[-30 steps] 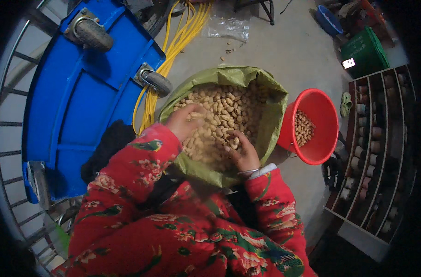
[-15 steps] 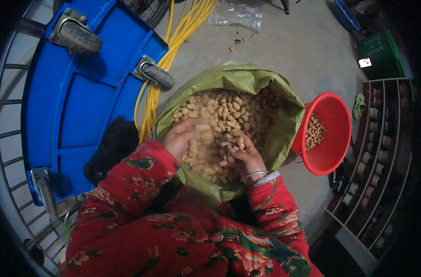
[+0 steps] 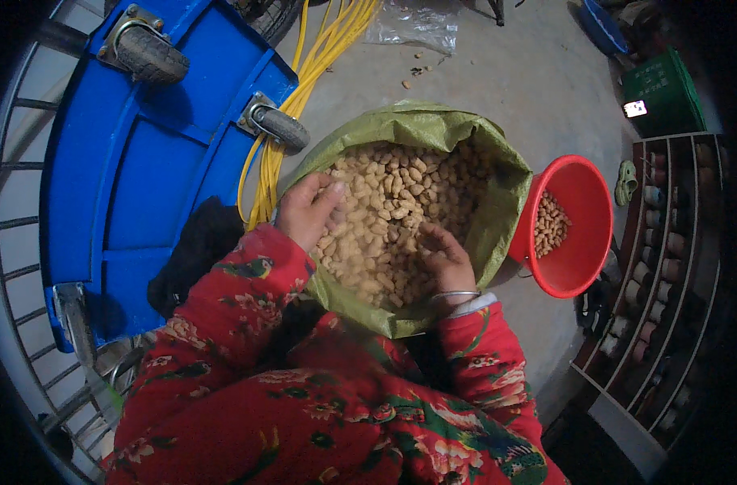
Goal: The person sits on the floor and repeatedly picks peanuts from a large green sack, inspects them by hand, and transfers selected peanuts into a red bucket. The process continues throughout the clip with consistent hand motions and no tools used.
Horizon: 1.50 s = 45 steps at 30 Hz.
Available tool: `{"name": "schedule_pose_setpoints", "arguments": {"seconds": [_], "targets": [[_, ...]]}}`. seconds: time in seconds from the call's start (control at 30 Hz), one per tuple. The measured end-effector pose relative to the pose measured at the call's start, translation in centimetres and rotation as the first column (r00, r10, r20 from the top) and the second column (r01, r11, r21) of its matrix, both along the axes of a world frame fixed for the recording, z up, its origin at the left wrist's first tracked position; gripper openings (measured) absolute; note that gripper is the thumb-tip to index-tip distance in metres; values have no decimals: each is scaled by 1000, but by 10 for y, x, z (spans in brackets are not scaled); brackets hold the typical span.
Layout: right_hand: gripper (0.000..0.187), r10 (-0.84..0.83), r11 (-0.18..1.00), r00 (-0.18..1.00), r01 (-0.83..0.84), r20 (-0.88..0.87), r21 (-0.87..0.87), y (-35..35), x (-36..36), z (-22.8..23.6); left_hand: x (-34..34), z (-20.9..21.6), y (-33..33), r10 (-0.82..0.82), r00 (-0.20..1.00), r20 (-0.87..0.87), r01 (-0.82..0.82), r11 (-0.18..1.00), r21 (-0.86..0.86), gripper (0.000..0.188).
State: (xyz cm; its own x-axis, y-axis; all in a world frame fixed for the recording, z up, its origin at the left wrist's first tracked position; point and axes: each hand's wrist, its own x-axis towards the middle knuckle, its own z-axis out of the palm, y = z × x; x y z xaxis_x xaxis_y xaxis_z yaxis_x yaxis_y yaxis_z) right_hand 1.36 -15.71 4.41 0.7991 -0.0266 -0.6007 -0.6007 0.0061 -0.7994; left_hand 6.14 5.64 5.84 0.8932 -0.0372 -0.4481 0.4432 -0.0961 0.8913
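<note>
A green woven sack (image 3: 417, 121) stands open before me, its rim rolled down, filled with unshelled peanuts (image 3: 384, 210). My left hand (image 3: 305, 212) is over the sack's left side, fingers loosely bent and apart, with no peanut visible in it. Above the right part of the heap is my right hand (image 3: 447, 260), thumb and fingers apart and nothing seen between them; its lower fingers are partly hidden. A bracelet circles the right wrist. Pale haze blurs the peanuts between the hands.
Right of the sack, a red bucket (image 3: 574, 259) holds some peanuts. A blue wheeled platform (image 3: 158, 186) leans at the left beside yellow hose or cable (image 3: 324, 56). Farther off lie a clear plastic bag (image 3: 413, 28) and a green box (image 3: 663, 93); a shelf rack (image 3: 599, 380) stands right.
Peanuts seen in my right hand half a second ago are no longer in it. My left hand has lifted up and left towards the sack's rim; the right has shifted slightly right.
</note>
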Motion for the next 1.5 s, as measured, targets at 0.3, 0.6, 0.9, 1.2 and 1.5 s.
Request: {"name": "schedule_pose_setpoints", "arguments": {"seconds": [0.3, 0.6, 0.9, 1.2, 1.5], "targets": [[10, -169, 803, 965, 252, -199, 541, -18, 3, 7, -12, -19, 1, -336, 906, 256, 231, 901, 367, 31], [16, 22, 998, 996, -27, 88, 53, -13, 0, -7, -42, -33, -12, -830, 557, -30, 488, 297, 821, 28], [37, 600, 709, 756, -350, 263, -613, 7, 0, -7, -30, -25, -17, -474, 871, 127, 376, 812, 445, 18], [28, 640, 479, 762, -497, -99, -723, 16, -3, -13, -31, -29, -33, -578, 807, 121, 392, 677, 623, 23], [13, 3, 999, 999, -5, 53, 36, -5, -3, -19, -37, -56, -54, -766, 642, 28, 346, 322, 881, 16]]}}
